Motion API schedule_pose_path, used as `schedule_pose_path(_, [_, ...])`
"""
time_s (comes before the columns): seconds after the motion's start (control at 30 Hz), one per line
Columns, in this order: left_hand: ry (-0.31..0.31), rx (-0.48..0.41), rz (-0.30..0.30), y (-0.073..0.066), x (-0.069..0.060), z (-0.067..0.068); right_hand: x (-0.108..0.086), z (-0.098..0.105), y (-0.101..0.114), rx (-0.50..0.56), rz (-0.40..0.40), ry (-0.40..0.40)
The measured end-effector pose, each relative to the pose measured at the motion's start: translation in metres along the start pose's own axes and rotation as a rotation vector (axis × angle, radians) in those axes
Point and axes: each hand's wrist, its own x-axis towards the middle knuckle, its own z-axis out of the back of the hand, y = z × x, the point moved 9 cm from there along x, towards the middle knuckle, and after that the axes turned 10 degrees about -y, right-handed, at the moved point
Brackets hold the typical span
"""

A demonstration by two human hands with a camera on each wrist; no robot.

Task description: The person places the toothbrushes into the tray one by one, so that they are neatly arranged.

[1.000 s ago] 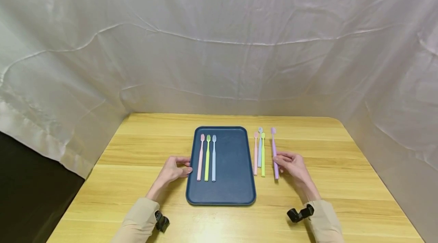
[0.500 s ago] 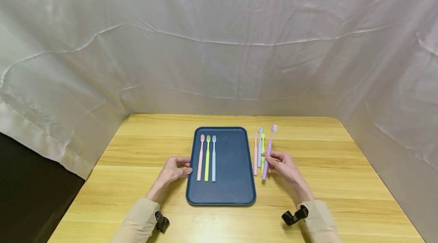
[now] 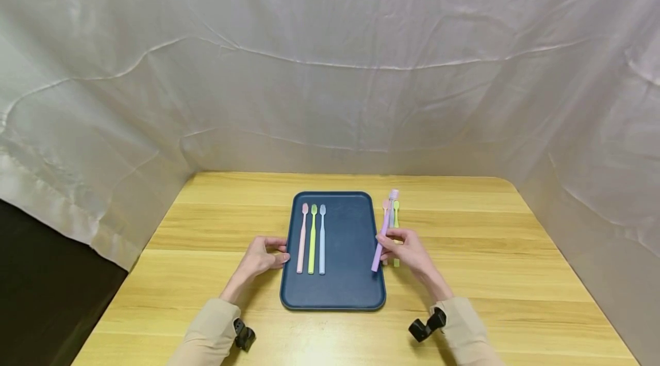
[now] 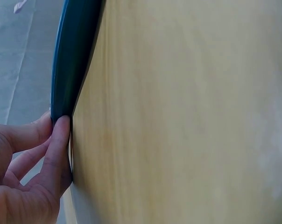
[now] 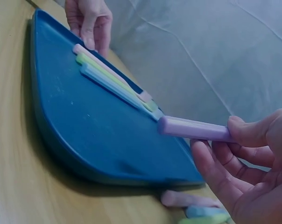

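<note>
A dark blue tray (image 3: 350, 291) lies on the table, holding a pink toothbrush (image 3: 302, 240), a green toothbrush (image 3: 312, 240) and a light blue toothbrush (image 3: 322, 240) side by side in its left half. My left hand (image 3: 263, 255) grips the tray's left rim; in the left wrist view its thumb and fingers (image 4: 57, 144) pinch the edge. Over the tray's right edge, my right hand (image 3: 409, 251) pinches a purple toothbrush (image 3: 380, 248), tilted with bristles up and away. In the right wrist view the purple handle (image 5: 197, 129) is held above the tray (image 5: 99, 140).
Right of the tray, partly hidden by the right hand, lie another pink toothbrush (image 5: 178, 199), a blue one (image 5: 201, 211) and a green one (image 3: 396, 214). Pale cloth (image 3: 330, 97) hangs behind the wooden table (image 3: 515, 274).
My right hand has carried the purple toothbrush left, from right of the loose toothbrushes to the tray's right edge, and it has tilted. The left hand has stayed at the rim.
</note>
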Motion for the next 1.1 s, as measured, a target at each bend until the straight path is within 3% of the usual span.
schedule_pose_path(0.47, [-0.032, 0.013, 0.026, 0.004, 0.002, 0.002, 0.006, -0.029, -0.001, -0.085, 0.019, -0.006])
schedule_pose_path(0.93, [-0.042, 0.036, 0.032, 0.003, 0.002, 0.002, 0.017, -0.06, -0.001, -0.174, 0.112, 0.026])
schedule_pose_path(1.1, [-0.037, 0.02, 0.031, 0.002, 0.001, 0.003, 0.021, -0.066, -0.007, -0.209, 0.112, 0.002])
